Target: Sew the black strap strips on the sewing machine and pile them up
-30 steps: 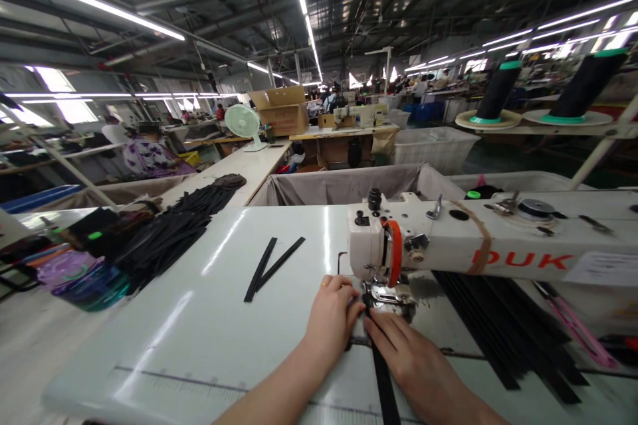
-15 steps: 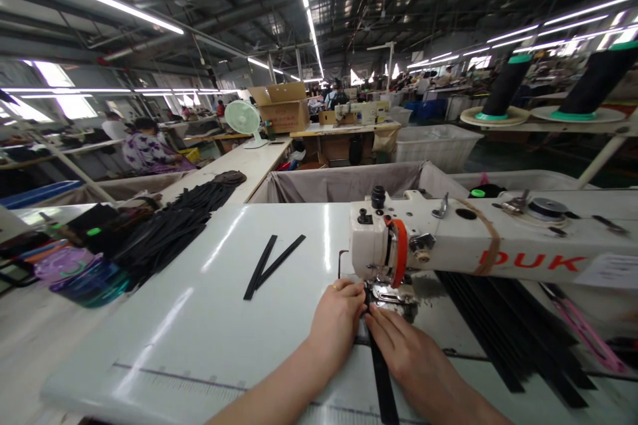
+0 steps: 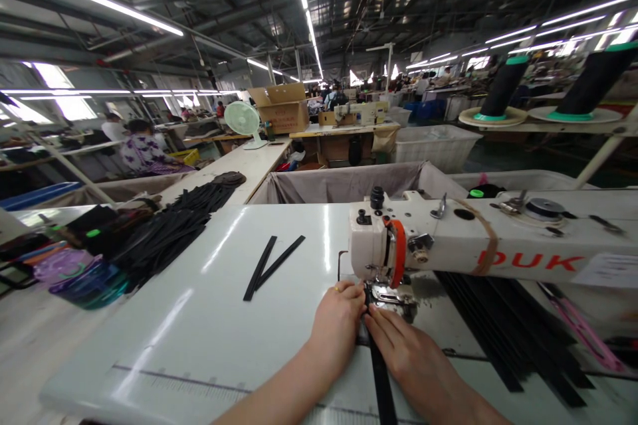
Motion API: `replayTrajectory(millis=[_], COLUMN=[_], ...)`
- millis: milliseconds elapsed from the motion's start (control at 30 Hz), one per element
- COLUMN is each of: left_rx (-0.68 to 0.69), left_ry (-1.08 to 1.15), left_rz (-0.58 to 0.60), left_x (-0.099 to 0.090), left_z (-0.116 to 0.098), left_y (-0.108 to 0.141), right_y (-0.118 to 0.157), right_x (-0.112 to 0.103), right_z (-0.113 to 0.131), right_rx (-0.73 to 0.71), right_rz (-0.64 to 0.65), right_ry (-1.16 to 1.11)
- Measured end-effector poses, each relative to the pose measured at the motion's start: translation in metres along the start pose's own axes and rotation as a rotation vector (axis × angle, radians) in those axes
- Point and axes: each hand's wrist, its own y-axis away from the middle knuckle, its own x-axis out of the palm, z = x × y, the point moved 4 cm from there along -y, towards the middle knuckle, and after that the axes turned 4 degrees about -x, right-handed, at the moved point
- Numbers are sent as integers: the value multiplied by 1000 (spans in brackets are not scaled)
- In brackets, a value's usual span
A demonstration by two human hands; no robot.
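A black fabric strip point(image 3: 381, 382) runs from the near table edge up to the needle area of a white sewing machine point(image 3: 428, 232). My left hand point(image 3: 339, 319) lies along the strip's left side, fingers closed on it close to the presser foot. From the right, my right hand point(image 3: 406, 345) pinches the same strip just below, thumb and fingertips together. The strip's far end is hidden under my fingers and the machine head. To the left, two short black strips point(image 3: 269, 269) rest on the pale table in a V shape.
Several long black strips point(image 3: 508, 339) lie under the machine arm, with a pink-handled tool point(image 3: 583, 329) beside them. A heap of black strips point(image 3: 174, 226) and a purple-and-blue container point(image 3: 82, 279) are at left. Black thread cones point(image 3: 503, 89) stand at right. A fabric-lined bin point(image 3: 343, 184) sits behind.
Almost nothing differs. Both hands keep their places on the strip by the needle, and the strip's near end has shifted very slightly to the left.
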Motion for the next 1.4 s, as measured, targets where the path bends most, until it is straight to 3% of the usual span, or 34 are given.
replayTrajectory(millis=[367,633,1033,1400], left_rx=[-14,23,-10,1], left_ry=[-91,-109,3,-36], left_rz=[31,-19,-46,-34], left_x=[6,-7,-8,-8], left_z=[-2,-13,-10,-12], left_y=[-3,-7,0,0], right_y=[-11,-13,-5,-6], right_x=[-5,-3,-24,-16], right_z=[-6,-17,-29,-35], right_rx=[60,82,54,60], right_rz=[69,106,178,135], right_ry=[-120,-153,-539,-425])
